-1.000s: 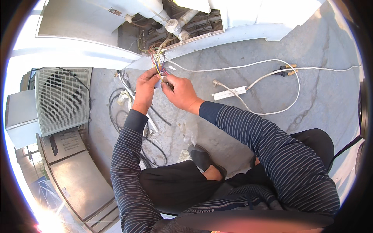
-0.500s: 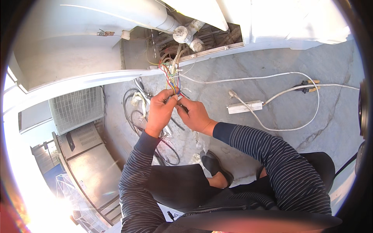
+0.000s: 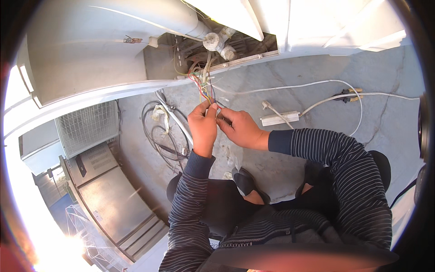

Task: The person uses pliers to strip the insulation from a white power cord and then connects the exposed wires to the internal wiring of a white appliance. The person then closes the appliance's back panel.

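Here both hands are meeting below the open unit (image 3: 217, 50): the left hand (image 3: 202, 123) is pinching the coloured wires (image 3: 201, 88), the right hand (image 3: 240, 128) is closing on their ends, still as before.

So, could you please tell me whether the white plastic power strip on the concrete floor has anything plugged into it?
Cannot tell. The white power strip lies flat with a white cable running by it; its sockets are too small to read.

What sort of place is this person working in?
Probably an outdoor rooftop or service yard. The floor is bare cracked concrete, an outdoor air-conditioner unit with a grille sits alongside, and both hands work coloured wires hanging from an opened white unit.
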A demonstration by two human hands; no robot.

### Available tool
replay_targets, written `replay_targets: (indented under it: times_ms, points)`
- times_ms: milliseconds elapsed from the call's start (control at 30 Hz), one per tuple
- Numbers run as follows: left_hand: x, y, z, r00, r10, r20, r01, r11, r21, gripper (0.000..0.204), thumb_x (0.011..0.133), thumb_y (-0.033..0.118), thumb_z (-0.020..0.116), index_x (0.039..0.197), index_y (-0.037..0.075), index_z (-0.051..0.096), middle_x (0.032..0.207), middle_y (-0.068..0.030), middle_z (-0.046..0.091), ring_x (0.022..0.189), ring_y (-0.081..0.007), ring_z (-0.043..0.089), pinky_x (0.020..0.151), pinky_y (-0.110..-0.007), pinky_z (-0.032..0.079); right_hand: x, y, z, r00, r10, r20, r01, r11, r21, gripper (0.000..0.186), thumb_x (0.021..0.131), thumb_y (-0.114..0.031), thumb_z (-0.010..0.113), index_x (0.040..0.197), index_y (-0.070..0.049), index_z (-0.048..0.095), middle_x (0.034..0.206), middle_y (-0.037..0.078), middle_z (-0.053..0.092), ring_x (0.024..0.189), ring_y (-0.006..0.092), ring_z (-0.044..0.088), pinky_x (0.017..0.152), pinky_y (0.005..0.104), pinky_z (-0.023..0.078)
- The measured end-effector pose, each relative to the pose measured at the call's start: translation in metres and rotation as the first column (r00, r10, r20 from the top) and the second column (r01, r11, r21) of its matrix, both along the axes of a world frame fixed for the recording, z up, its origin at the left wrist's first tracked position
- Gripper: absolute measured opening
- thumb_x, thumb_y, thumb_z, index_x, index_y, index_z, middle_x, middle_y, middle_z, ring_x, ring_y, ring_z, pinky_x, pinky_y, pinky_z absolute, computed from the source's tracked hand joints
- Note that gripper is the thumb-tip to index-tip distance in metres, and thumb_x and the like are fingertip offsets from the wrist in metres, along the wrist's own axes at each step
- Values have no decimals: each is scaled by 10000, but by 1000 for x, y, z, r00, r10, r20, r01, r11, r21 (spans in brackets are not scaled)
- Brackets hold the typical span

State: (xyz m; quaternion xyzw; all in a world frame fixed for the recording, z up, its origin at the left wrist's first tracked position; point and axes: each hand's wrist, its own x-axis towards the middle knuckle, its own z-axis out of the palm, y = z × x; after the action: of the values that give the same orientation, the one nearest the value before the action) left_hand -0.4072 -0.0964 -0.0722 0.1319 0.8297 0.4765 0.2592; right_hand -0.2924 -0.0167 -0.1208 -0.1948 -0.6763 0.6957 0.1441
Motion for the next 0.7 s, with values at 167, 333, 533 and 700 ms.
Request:
replay_targets:
  times_ms: [167,333,533,700]
  points:
    - [-4,0,-6,993,-29,114,20,997,77,265,986,88,676,1164,-106,709,908,-58,716,752,-72,594,631,-245,464,30,29,45,967,181,179,-205,970,128,156,964,-170,642,966,-14,643,756,224,674,707,436,652,656,509,491]
    - [-16,-5,11,929,-20,370,-29,992,125,203,1007,158,661,1081,-23,718,881,-39,713,711,-79,606,593,-247,460,66,35,99,878,310,364,-372,922,112,187,975,-163,609,954,16,657,774,194,688,731,395,675,670,484,503]
    - [-46,-22,25,865,-29,501,-52,988,149,207,1003,212,677,1110,38,710,910,-4,733,729,-81,629,605,-238,457,66,28,109,880,263,395,-264,963,-52,216,999,-180,611,981,23,685,771,177,686,706,312,678,668,435,508]
    - [-58,-37,28,903,-87,421,95,996,2,246,966,205,705,1136,28,714,912,11,720,755,-77,623,641,-241,442,56,8,118,842,366,396,-407,913,20,251,971,-236,648,930,9,680,728,209,654,703,403,651,656,498,492]
